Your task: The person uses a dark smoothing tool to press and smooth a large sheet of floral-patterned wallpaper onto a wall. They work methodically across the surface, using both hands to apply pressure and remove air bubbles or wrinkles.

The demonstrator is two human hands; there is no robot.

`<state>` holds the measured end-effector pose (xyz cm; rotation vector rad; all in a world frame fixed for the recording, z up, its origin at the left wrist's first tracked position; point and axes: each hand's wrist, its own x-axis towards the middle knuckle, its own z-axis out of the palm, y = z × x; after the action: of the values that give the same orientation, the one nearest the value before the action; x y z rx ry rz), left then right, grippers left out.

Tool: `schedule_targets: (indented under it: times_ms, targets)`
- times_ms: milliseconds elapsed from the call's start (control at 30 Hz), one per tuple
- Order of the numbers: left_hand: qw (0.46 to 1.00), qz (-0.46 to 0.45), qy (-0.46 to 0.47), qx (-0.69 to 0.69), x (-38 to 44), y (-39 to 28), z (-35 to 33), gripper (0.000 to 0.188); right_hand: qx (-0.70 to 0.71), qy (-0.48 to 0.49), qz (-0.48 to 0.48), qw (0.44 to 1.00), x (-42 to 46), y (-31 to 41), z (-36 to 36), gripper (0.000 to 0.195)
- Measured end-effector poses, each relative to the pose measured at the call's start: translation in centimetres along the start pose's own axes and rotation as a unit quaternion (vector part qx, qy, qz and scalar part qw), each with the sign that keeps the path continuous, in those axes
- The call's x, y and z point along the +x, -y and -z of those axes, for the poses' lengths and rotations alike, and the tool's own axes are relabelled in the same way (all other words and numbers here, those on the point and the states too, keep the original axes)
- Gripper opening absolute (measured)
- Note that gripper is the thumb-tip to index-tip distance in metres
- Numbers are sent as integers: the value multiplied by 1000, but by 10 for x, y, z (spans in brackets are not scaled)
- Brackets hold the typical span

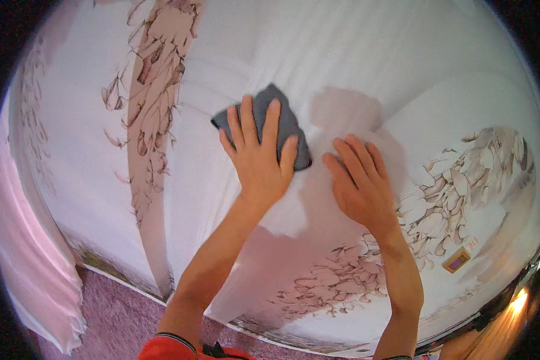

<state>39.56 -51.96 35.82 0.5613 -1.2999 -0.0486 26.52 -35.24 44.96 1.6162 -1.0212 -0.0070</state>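
Note:
My left hand (261, 148) lies spread over a dark grey cloth (292, 121) and presses it flat against a white wall (342, 40). Corners of the cloth stick out past the fingertips and the thumb. To its right, my right hand (362, 180) holds nothing. Its fingers are slightly bent and point up toward the wall, beside a shadow; whether they touch the surface I cannot tell. Brown feather patterns (450, 189) decorate the wall right of my right hand. Another feather band (155, 90) runs down a brownish strip left of the cloth.
A gold-framed wall plate (456, 259) is set low on the right. Pale pink curtain fabric (31, 252) hangs at the left. Purplish carpet (117, 315) meets the wall's lower edge. A bright light (518, 299) glows at the lower right.

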Motion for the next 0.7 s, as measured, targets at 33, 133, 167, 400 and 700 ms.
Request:
schedule_targets:
  times_ms: [33, 133, 167, 400, 700]
  targets:
    - [1000, -16, 19, 0, -10, 0, 2, 67, -3, -6, 1, 1000, -2, 0, -1, 38]
    - [995, -76, 62, -18, -29, 3, 8, 72, -12, -16, 5, 1000, -3, 0, -5, 38]
    - [993, -94, 70, -22, -26, 8, 8, 72, -17, -16, 3, 1000, -3, 1, -5, 39]
    - [995, -76, 60, -24, 17, 29, 12, 68, -15, 48, -9, 999, 16, 16, -12, 49]
    - [999, -44, 24, 2, 2, 52, 15, 67, -1, 21, 12, 1000, 52, 35, -29, 50]
